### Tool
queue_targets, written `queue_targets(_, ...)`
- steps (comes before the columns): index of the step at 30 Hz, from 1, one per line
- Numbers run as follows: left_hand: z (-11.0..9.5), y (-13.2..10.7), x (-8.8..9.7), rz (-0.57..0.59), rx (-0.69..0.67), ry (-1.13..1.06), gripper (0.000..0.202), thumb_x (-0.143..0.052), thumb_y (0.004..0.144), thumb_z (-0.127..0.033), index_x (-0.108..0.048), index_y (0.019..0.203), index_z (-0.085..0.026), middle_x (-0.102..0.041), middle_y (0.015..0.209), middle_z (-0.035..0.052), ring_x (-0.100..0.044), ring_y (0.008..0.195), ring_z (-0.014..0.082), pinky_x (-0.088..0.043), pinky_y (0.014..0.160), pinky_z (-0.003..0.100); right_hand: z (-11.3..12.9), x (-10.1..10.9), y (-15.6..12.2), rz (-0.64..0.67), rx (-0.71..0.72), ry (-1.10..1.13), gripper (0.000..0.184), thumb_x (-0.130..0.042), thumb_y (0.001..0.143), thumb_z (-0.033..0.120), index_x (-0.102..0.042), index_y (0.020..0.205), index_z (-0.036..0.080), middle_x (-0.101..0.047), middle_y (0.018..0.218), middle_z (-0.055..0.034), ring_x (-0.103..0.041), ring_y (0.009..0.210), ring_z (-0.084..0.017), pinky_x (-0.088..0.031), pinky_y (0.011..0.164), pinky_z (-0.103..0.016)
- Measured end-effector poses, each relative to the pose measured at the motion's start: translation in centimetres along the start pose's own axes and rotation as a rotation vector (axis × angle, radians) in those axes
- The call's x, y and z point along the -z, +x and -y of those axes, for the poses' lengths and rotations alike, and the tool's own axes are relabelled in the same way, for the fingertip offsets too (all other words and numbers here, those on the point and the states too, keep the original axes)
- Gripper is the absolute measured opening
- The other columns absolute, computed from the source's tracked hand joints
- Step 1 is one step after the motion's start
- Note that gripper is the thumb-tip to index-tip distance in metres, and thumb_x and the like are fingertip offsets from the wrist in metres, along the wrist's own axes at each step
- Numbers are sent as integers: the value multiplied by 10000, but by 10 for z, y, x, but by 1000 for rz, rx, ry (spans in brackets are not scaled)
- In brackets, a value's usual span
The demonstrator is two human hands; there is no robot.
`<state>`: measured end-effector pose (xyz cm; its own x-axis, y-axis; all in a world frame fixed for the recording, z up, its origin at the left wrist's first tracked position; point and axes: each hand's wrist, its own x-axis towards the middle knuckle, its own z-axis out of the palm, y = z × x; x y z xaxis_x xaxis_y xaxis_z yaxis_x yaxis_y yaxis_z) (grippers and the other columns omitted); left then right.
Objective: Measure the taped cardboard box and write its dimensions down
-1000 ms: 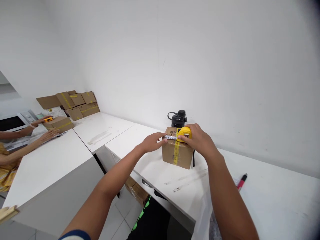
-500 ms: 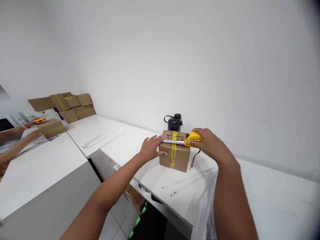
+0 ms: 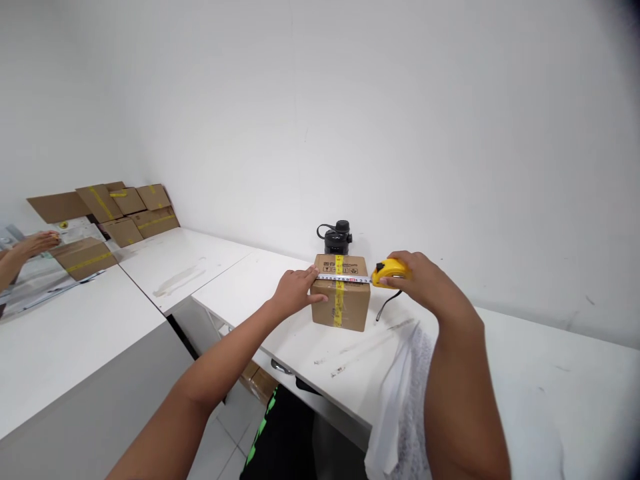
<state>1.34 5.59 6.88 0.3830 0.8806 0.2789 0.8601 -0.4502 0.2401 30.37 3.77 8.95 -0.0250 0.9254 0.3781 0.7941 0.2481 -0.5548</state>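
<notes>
The cardboard box [image 3: 325, 313] sits on the white counter [image 3: 540, 373], in front of the black bottle [image 3: 337, 238]; the left hand [image 3: 293, 291] rests at its left edge, thumb spread from the fingers and laid on the front face, fingertips at the near end of the metal blade [image 3: 345, 279]; whether they pinch that end I cannot tell; the blade runs across the box's top, over a strip of yellow tape [image 3: 339, 303]; the right hand [image 3: 420, 275] is closed around the yellow tape measure [image 3: 391, 272], just beyond the box's right edge; a dark strap [image 3: 384, 307] hangs below it; far left, a co-worker's hand [image 3: 37, 243] is near another carton [image 3: 85, 259].
</notes>
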Motion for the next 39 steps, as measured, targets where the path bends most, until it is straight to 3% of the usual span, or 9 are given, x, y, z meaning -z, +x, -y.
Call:
queue_targets(6,2,-5,1,25,12,5,705,-662,767,-583,-485,1365,-253,-402,1522,116,-510,1260,383,-329,1056,478,10,0,-3,52,-22,49,356,-587,782,475,-557,1084,288,-619,1085,-49,-624,850,-241,-465,652,-335)
queue_targets(10,2,-6,3,25,0,7,728,-643,748,-647,-509,1330,-229,-424,1503,146,-519,1244,392,-327,1054,481,12,0,-4,46,-13,60,431,-587,782,463,-543,1176,294,-622,1156,-56,-632,910,-256,-478,679,-343)
queue_targets(14,1,-1,7,52,-33,142,709,-626,777,-625,-504,1333,-201,-443,1479,182,-568,1178,400,-368,1003,485,14,1,-5,40,-32,27,563,-590,780,450,-500,1309,279,-593,1259,-79,-596,1082,-294,-496,781,-377)
queue_targets(19,-2,3,9,66,-105,371,676,-571,829,-615,-483,1341,-183,-490,1441,184,-643,1069,338,-449,893,435,12,0,-6,15,-3,23,683,-612,772,459,-429,1401,265,-514,1390,-93,-494,1253,-309,-461,923,-409)
queue_targets(22,-3,2,9,67,-138,519,696,-517,856,-635,-456,1362,-160,-499,1434,185,-668,1020,311,-478,822,409,7,-1,-4,73,-68,50,651,-616,772,453,-437,1373,278,-543,1350,-93,-561,1159,-291,-480,842,-373)
queue_targets(25,-2,1,8,47,-152,538,697,-506,861,-640,-459,1363,-158,-501,1435,179,-675,1007,299,-485,802,395,5,1,-4,141,-112,78,456,-605,773,453,-527,1188,279,-650,1122,-55,-633,922,-249,-472,666,-316)
queue_targets(29,0,2,7,39,-150,494,701,-540,846,-630,-480,1361,-157,-509,1432,167,-675,1004,317,-491,790,411,11,4,-6,41,6,53,261,-595,772,424,-562,967,254,-656,912,-23,-607,743,-207,-398,551,-268)
queue_targets(33,2,-3,3,-1,-99,393,708,-595,821,-610,-486,1371,-177,-493,1448,155,-674,1005,329,-493,804,422,29,-2,-8,-81,198,-20,216,-574,798,343,-564,995,254,-651,977,-21,-608,773,-196,-405,592,-270)
queue_targets(39,4,-20,-16,-123,51,-66,740,-702,785,-481,-411,1439,-288,-532,1430,79,-660,1070,302,-495,892,420,64,-50,2,-81,474,-89,343,-597,833,287,-560,1168,226,-685,1048,-60,-640,878,-235,-427,662,-296)
